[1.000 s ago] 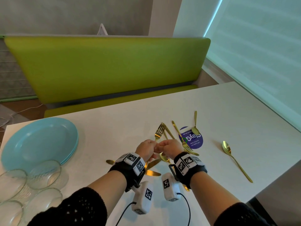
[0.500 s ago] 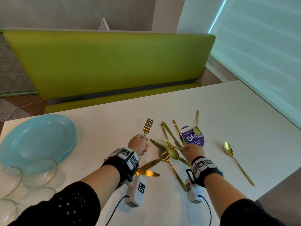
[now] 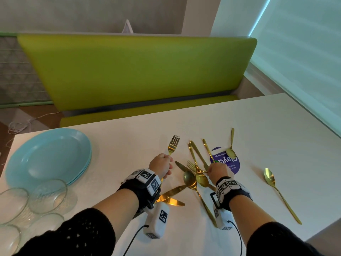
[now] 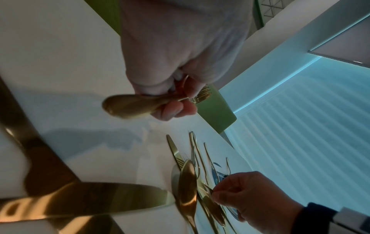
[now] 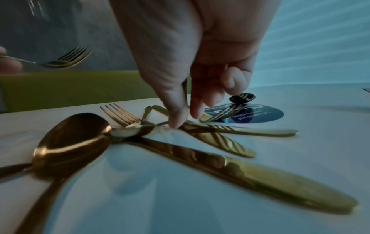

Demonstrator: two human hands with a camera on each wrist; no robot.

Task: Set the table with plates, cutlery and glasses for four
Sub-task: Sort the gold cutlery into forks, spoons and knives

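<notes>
My left hand (image 3: pixel 167 162) grips the handle of a gold fork (image 3: pixel 173 145) and holds it above the white table (image 3: pixel 249 122), tines pointing away. In the left wrist view the fingers (image 4: pixel 176 109) curl round that fork (image 4: pixel 130 104). To its right, my right hand (image 3: pixel 209 169) reaches down into a pile of gold cutlery (image 3: pixel 195 163). There its thumb and forefinger pinch the thin neck of a small spoon (image 3: pixel 202 179), which lies on the table. The right wrist view shows the thumb tip (image 5: pixel 177 121) on that spoon (image 5: pixel 132 131).
A stack of light blue plates (image 3: pixel 48 156) sits at the left, with several clear glasses (image 3: pixel 48 196) in front of it. Two knives (image 3: pixel 171 195) lie under my left wrist. A lone spoon (image 3: pixel 276 189) lies at the right. A purple sticker (image 3: pixel 235 164) lies under the pile, and a green bench (image 3: pixel 129 71) stands behind.
My hands have parted. The left one carried the fork off to the left and up, while the right one dropped onto the pile and took the small spoon's neck.
</notes>
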